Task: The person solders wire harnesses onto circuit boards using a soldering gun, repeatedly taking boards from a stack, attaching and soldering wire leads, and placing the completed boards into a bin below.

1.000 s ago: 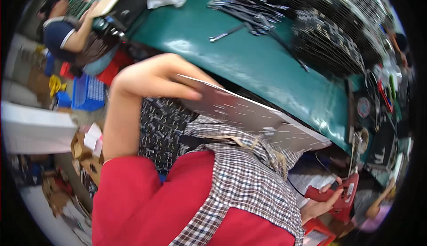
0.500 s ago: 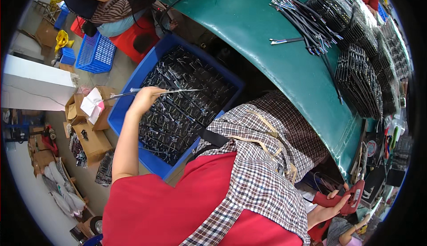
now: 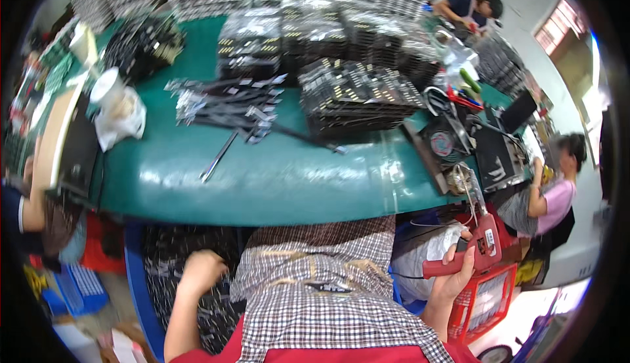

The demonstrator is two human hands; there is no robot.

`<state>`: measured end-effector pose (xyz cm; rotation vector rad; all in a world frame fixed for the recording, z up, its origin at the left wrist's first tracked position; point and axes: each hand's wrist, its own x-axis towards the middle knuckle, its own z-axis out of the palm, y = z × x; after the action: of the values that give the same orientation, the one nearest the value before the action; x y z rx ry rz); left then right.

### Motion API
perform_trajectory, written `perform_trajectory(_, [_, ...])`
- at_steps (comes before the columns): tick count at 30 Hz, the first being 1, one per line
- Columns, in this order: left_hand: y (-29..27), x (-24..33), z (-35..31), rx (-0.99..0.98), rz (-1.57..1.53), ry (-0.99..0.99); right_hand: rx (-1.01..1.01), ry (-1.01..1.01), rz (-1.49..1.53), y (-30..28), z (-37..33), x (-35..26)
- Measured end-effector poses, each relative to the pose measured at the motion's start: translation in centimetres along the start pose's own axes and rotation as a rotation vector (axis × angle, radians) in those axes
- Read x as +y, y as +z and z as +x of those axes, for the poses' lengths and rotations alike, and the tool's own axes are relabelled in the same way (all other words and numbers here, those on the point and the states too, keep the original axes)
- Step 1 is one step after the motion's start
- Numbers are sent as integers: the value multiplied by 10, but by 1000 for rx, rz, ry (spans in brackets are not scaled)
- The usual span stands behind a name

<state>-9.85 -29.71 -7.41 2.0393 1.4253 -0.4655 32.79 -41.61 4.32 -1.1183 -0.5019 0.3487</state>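
My right hand [image 3: 457,272] is closed round the handle of a red pistol-shaped heat gun [image 3: 487,245], held at the right beside the table edge. Its metal nozzle points up, and a dark cord leaves the handle end. My left hand [image 3: 205,271] hangs over a blue bin [image 3: 136,278] full of black cables [image 3: 172,242] with light ends. Its fingers are blurred and curl away, so whether they hold anything cannot be made out. On the green table [image 3: 282,192] ahead lies a loose heap of black cables [image 3: 230,104], with a single short cable [image 3: 220,156] apart from it.
Stacked bundles of black parts [image 3: 357,97] line the table's far side. Scissors [image 3: 436,100] and other tools lie at its right. A white plastic bag [image 3: 121,120] sits at the left, and a red crate [image 3: 482,304] stands below right. Co-workers sit at both sides.
The view has swung right and up to face the table. The left hand held a thin cable across it before; none shows there now. The right hand still grips the heat gun.
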Motion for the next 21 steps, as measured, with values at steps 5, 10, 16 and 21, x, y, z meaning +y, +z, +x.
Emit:
perform_trajectory(5, [-146, 141, 30, 434, -460, 858, 11, -10, 29, -8, 8, -5])
perform_trajectory(10, [-226, 262, 133, 1101, 145, 804, 21, 100, 123, -12, 15, 5])
perform_trajectory(16, [-230, 279, 175, 813, 342, 646, 148, 62, 108, -44, 17, 6])
perform_trajectory(21, [-264, 250, 169, 678, -33, 893, 183, 100, 66, -58, 28, 11])
